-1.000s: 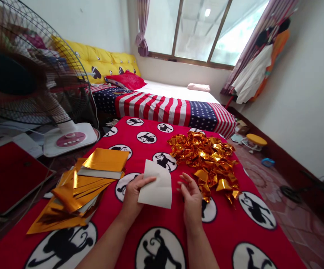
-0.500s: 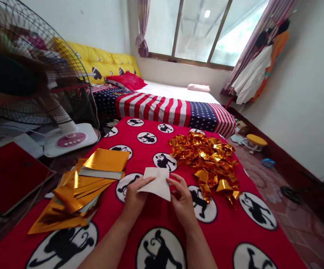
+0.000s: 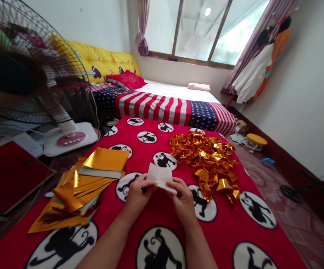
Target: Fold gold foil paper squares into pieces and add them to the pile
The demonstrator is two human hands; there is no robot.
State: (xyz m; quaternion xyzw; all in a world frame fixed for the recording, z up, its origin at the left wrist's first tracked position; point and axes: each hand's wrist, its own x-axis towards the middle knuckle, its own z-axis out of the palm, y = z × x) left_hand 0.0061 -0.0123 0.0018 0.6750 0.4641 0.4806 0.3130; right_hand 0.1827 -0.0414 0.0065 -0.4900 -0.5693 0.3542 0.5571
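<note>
A sheet of paper [image 3: 159, 175], pale side up and slightly bent along its middle, is held above the red cloth with black monkey prints [image 3: 162, 216]. My left hand [image 3: 139, 190] pinches its left edge between thumb and fingers. Its right edge is gripped by my right hand [image 3: 182, 194], fingertips on top. To the left lies a stack of gold foil paper sheets [image 3: 94, 183], some showing pale undersides. Crumpled-looking folded gold foil pieces [image 3: 206, 157] are heaped to the right. The underside of the held sheet is hidden.
A standing fan [image 3: 69, 138] with a blurred spinning blade is at the left, near a dark red panel [image 3: 11, 175]. Beyond the cloth is a bed with a flag-pattern cover [image 3: 162, 106]. A yellow-topped stool [image 3: 256, 139] stands on the tiled floor at right.
The sheet has turned slightly and bent along its middle. My right hand has shifted its hold on the right edge, and my left fingers have changed position. The piles have not moved.
</note>
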